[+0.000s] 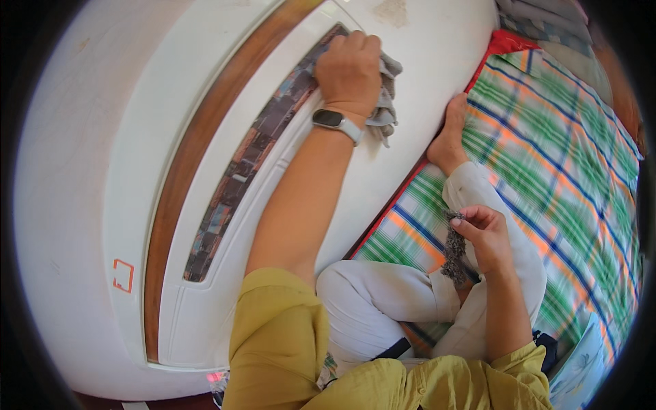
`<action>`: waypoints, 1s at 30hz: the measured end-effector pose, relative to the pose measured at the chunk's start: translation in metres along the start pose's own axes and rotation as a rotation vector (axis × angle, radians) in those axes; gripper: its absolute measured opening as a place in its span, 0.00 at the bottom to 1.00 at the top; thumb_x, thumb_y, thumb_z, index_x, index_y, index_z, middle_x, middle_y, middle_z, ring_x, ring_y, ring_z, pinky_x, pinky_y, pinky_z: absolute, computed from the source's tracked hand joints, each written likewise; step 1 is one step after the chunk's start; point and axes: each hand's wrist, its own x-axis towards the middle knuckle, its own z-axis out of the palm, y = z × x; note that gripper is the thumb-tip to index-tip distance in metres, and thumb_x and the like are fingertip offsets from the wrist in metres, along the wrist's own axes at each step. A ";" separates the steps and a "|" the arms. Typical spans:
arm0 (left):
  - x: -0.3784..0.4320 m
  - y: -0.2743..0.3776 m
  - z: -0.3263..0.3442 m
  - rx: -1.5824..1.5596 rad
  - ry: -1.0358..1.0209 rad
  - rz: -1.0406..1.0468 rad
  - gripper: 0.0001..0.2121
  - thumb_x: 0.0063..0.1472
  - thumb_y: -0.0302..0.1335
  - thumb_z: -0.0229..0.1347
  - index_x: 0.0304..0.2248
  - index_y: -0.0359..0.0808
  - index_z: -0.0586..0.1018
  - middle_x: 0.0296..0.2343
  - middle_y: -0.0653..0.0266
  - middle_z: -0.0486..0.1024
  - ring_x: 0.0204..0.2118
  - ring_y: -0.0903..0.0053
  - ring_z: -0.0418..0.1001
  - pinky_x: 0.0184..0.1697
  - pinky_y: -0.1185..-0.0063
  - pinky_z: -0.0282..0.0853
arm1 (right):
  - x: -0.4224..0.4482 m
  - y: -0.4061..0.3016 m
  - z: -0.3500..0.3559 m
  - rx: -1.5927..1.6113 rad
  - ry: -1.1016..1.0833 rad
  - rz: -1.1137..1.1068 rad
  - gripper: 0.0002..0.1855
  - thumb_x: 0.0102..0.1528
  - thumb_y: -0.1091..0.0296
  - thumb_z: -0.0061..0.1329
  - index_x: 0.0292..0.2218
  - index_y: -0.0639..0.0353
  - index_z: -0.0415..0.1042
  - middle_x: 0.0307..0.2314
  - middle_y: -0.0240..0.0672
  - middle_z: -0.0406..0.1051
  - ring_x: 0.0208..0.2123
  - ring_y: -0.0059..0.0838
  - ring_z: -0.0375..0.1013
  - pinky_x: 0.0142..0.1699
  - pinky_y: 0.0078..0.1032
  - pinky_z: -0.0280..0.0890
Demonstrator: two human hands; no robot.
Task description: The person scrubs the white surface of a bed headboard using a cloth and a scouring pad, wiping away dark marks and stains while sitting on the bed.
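My left hand [348, 72], with a smartwatch [330, 119] on its wrist, reaches up and forward and is closed on a grey cloth [387, 97]. The hand and cloth lie against a white panel beside a dark, mosaic-patterned strip [256, 133]. A brown wood-toned band [200, 138] curves alongside that strip. Over my folded legs, my right hand [484, 233] pinches a dark grey, frizzy scouring pad [454, 251] that looks like steel wool. The pad dangles below the thumb and fingertips. The cloth's part under my left palm is hidden.
I sit in light trousers [369, 287] on a plaid bedsheet [553, 154] with a red edge. My bare foot [451, 133] rests by the white surface. A pale blue printed cloth [579, 364] lies lower right. Folded fabric [543, 20] sits at the far right.
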 end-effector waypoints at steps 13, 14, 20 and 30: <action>-0.186 -0.039 -0.204 0.202 -0.220 -0.234 0.14 0.39 0.18 0.50 0.29 0.37 0.77 0.30 0.59 0.73 0.33 0.62 0.70 0.35 0.70 0.65 | 0.014 0.040 -0.004 -0.038 -0.048 0.071 0.05 0.47 0.80 0.53 0.30 0.66 0.73 0.23 0.30 0.72 0.23 0.16 0.69 0.31 0.14 0.65; -0.205 -0.045 -0.227 0.252 -0.210 -0.227 0.13 0.39 0.19 0.52 0.30 0.36 0.76 0.30 0.57 0.73 0.34 0.61 0.70 0.37 0.69 0.65 | 0.014 0.041 -0.003 -0.043 -0.051 0.068 0.05 0.47 0.80 0.53 0.30 0.66 0.73 0.23 0.30 0.72 0.23 0.16 0.69 0.31 0.13 0.65; -0.309 -0.062 -0.360 0.495 -0.138 -0.303 0.14 0.44 0.20 0.60 0.33 0.33 0.74 0.30 0.56 0.71 0.32 0.62 0.69 0.37 0.72 0.65 | 0.015 0.047 0.006 -0.084 -0.084 0.061 0.06 0.47 0.80 0.54 0.30 0.65 0.73 0.23 0.29 0.72 0.23 0.16 0.69 0.30 0.13 0.64; -0.344 -0.061 -0.340 0.482 0.341 -0.629 0.15 0.51 0.24 0.59 0.38 0.31 0.69 0.33 0.60 0.65 0.36 0.69 0.65 0.41 0.74 0.63 | 0.027 0.041 0.068 -0.263 -0.151 -0.101 0.08 0.48 0.74 0.55 0.32 0.65 0.72 0.24 0.29 0.71 0.26 0.17 0.69 0.34 0.16 0.64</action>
